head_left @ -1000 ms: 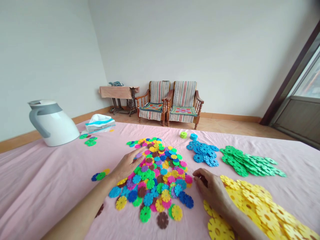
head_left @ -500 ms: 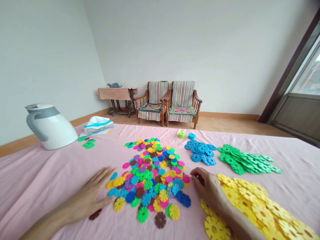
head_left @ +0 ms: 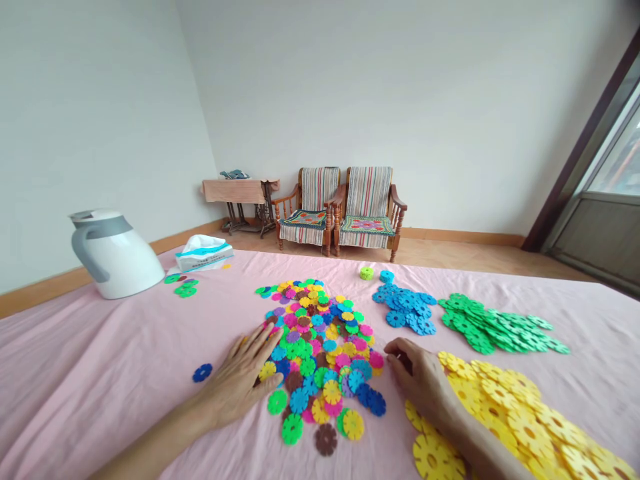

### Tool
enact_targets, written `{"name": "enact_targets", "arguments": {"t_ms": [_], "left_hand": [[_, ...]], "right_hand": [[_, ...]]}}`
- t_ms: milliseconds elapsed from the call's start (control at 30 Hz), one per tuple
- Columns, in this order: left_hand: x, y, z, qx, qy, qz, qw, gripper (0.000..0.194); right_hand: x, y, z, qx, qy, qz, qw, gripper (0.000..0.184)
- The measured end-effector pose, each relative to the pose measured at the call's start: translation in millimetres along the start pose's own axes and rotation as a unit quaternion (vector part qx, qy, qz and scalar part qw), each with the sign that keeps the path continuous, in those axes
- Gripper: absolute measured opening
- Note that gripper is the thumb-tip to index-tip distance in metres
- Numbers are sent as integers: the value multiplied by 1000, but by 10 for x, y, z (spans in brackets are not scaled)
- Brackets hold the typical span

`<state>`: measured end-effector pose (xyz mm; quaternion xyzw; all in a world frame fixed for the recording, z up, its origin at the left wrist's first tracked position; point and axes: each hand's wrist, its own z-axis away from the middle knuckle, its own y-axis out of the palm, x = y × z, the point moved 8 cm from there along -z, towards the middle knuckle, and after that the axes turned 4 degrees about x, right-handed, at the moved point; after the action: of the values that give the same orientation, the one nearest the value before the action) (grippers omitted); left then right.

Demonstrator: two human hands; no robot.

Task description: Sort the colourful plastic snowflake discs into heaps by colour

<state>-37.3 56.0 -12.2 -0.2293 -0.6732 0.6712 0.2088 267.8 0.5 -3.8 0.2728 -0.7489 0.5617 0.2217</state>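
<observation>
The left hand (head_left: 235,383) is sliding back in against the mixed pile of plastic snowflake discs (head_left: 320,347), its fingers (head_left: 255,341) spreading open around nothing, while the right hand (head_left: 417,377) is curling between that pile and the yellow discs (head_left: 505,417) on the pink cloth (head_left: 100,360), its hold unclear.

Plain white walls meet in a corner, edged by a wooden skirting board (head_left: 465,235) above a tan floor (head_left: 440,257). Against the far wall stand two wooden armchairs (head_left: 369,193) with striped covers and patterned seat cushions. To their left is a cloth-draped treadle table (head_left: 234,191). At right, a dark-framed glass door (head_left: 617,157) lets in daylight.
</observation>
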Motion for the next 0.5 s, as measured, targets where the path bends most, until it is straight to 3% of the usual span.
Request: {"name": "enact_targets", "arguments": {"t_ms": [267,367,500], "left_hand": [[43,-4,-417,45,-12,85,995,64],[286,-9,-747,34,-69,105,991,68],[801,-34,-1193,5,-206,88,975,71]], "right_hand": [[34,-23,14,5,8,0,1000,17],[38,-20,14,2,9,4,1000,18],[46,-15,16,-2,1,1,1000,18]]}}
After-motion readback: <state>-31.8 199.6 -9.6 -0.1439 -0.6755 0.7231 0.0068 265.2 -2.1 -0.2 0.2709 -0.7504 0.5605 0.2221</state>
